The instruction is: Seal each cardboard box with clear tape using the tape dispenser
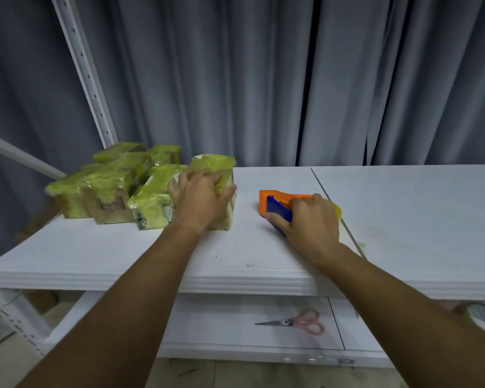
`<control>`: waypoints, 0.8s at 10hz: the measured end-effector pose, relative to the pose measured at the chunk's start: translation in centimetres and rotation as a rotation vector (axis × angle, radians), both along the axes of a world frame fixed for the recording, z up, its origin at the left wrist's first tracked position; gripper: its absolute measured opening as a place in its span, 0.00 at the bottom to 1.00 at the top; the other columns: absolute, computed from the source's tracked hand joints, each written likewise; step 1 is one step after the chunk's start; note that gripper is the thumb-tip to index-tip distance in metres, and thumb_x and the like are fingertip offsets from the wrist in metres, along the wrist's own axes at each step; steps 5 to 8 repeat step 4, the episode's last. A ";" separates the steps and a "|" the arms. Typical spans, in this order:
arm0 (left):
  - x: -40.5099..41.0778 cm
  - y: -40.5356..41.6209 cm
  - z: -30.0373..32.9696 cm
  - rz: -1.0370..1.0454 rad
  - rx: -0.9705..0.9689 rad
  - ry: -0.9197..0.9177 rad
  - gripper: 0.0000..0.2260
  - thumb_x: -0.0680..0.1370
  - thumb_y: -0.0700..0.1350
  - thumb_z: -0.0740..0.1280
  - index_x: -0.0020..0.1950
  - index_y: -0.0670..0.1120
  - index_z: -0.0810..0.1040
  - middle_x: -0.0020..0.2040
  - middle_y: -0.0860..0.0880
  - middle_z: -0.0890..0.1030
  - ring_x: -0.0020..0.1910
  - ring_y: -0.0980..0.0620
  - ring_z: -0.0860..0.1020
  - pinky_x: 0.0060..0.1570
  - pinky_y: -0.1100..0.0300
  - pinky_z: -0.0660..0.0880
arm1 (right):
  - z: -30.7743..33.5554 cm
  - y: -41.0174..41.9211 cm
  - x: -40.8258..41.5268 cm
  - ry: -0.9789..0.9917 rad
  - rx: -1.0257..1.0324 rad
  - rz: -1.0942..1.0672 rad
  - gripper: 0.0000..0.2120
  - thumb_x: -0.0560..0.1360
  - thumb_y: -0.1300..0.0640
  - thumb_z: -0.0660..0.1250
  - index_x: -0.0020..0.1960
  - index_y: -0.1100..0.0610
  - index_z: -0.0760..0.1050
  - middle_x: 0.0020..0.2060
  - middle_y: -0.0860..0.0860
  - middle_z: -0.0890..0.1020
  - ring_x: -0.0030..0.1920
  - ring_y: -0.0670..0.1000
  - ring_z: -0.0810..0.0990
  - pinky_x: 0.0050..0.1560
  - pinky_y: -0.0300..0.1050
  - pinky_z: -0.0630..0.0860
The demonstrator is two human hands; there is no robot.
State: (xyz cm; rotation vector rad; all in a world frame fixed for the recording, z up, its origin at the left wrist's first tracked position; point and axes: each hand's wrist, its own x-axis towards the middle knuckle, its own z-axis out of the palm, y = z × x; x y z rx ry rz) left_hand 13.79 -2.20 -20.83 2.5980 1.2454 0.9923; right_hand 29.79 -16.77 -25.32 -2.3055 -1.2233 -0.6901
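Forearms reached over the white table (pixel 263 256). Left hand (pixel 199 197) lay fingers-spread atop the nearest box (pixel 221 166), beside the wrapped pile (pixel 109 189). Right hand (pixel 308 219) gripped the tape dispenser (pixel 272 198), fingers curled round it, its long axis running beyond the fingertips, nose leftward toward the box. Risk judged: box skidding under the pull.

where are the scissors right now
In the head view the scissors lie on the lower white shelf beneath the tabletop, right of centre, roughly below the tape dispenser that the right hand grips.
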 end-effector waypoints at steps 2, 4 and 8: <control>1.1 -2.8 0.9 -0.093 0.122 0.014 0.21 0.80 0.62 0.62 0.69 0.54 0.76 0.69 0.51 0.76 0.73 0.46 0.64 0.70 0.46 0.59 | 1.0 -1.8 0.1 0.066 -0.089 0.058 0.29 0.77 0.30 0.57 0.52 0.55 0.80 0.47 0.52 0.82 0.52 0.54 0.76 0.51 0.48 0.72; 4.0 -6.7 1.4 -0.226 0.079 0.083 0.12 0.79 0.57 0.66 0.59 0.55 0.82 0.60 0.55 0.80 0.69 0.46 0.67 0.66 0.49 0.65 | 4.8 -6.8 1.8 0.131 -0.083 0.120 0.17 0.80 0.46 0.61 0.59 0.56 0.80 0.53 0.54 0.81 0.59 0.56 0.73 0.54 0.49 0.73; 4.0 -6.7 1.4 -0.226 0.079 0.083 0.12 0.79 0.57 0.66 0.59 0.55 0.82 0.60 0.55 0.80 0.69 0.46 0.67 0.66 0.49 0.65 | 4.8 -6.8 1.8 0.131 -0.083 0.120 0.17 0.80 0.46 0.61 0.59 0.56 0.80 0.53 0.54 0.81 0.59 0.56 0.73 0.54 0.49 0.73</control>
